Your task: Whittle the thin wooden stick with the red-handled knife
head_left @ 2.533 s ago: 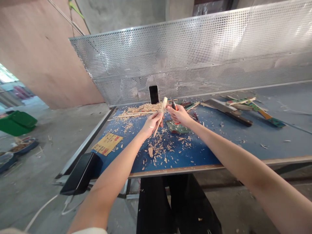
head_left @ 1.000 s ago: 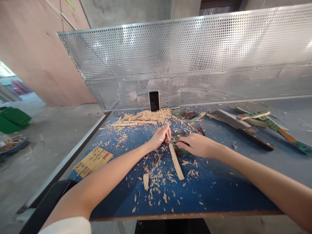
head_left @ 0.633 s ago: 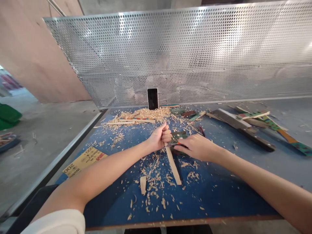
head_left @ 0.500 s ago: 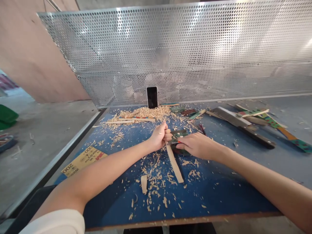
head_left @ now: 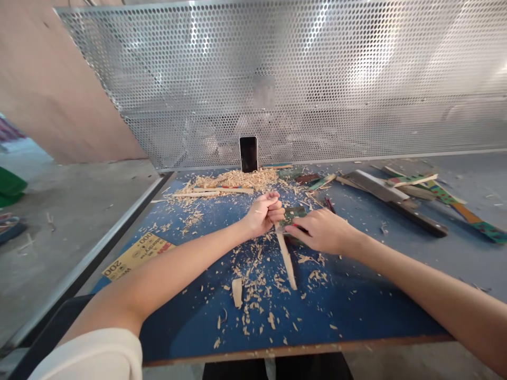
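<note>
Head camera view: the left hand [head_left: 264, 214] is curled shut around the top end of a thin wooden stick [head_left: 287, 260]. The stick is held slanted, with its low end resting on the blue table [head_left: 356, 295] among the wood shavings [head_left: 257, 285]. The right hand [head_left: 322, 230] is closed too, just beside the left one, and is pinched on a small knife [head_left: 295, 227] with a bit of red on it. The blade is pressed to the stick near the top, but it is too small to be seen well. A green painted scrap [head_left: 293, 212] is seen under both hands. A big heap of shavings [head_left: 237, 179] lies farther back, in front of a phone [head_left: 249, 153] stood up against the metal screen with holes [head_left: 277, 79]. A saw [head_left: 392, 200] and painted wood strips [head_left: 443, 195] are laid well apart on the right. A yellow card [head_left: 138, 255] is near the left edge.
</note>
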`<action>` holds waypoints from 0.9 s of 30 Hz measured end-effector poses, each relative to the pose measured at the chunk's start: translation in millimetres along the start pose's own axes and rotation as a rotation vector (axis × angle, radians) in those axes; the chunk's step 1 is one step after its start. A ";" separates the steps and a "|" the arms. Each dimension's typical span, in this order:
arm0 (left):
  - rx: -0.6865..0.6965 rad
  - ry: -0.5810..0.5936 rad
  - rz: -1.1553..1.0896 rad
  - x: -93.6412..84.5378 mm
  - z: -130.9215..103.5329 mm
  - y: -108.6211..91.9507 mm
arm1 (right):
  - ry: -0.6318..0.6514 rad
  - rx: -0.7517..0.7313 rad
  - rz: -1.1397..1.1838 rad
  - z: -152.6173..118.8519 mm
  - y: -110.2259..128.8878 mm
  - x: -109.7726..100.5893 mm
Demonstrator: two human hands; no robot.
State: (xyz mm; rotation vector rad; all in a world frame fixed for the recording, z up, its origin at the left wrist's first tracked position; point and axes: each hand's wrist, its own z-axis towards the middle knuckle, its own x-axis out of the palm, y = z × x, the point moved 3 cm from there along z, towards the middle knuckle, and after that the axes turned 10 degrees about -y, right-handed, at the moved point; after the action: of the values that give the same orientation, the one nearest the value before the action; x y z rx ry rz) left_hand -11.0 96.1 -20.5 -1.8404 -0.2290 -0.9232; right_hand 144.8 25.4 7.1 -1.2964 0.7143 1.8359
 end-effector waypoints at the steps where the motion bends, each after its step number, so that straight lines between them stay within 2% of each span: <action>1: -0.012 0.002 0.008 -2.0 1.0 -0.3 | -0.004 0.013 -0.010 0.3 -1.8 1.7; 7: -0.117 -0.102 -0.068 -13.6 5.1 -1.6 | -0.036 -0.003 -0.078 2.4 0.7 12.6; 10: -0.150 -0.091 -0.090 -14.2 4.8 -2.1 | -0.018 0.009 -0.094 4.6 9.6 14.8; 14: -0.121 -0.054 -0.104 -12.3 3.5 -1.3 | 0.019 0.055 -0.120 7.3 20.3 13.8; 18: -0.121 -0.039 -0.087 -10.8 3.7 2.2 | -0.006 0.102 -0.072 7.3 26.0 15.6; 22: -0.177 -0.168 -0.002 -11.7 5.7 7.0 | -0.066 0.137 -0.101 6.6 29.1 17.8; 27: -0.109 -0.295 0.073 -7.8 4.8 7.3 | 0.031 0.101 -0.119 7.2 33.9 12.6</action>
State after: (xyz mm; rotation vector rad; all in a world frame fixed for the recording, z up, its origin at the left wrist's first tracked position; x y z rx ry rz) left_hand -10.1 98.8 -31.8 -2.0707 -0.2954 -0.6224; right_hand 110.4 15.7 -1.9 -1.2761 0.7210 1.6669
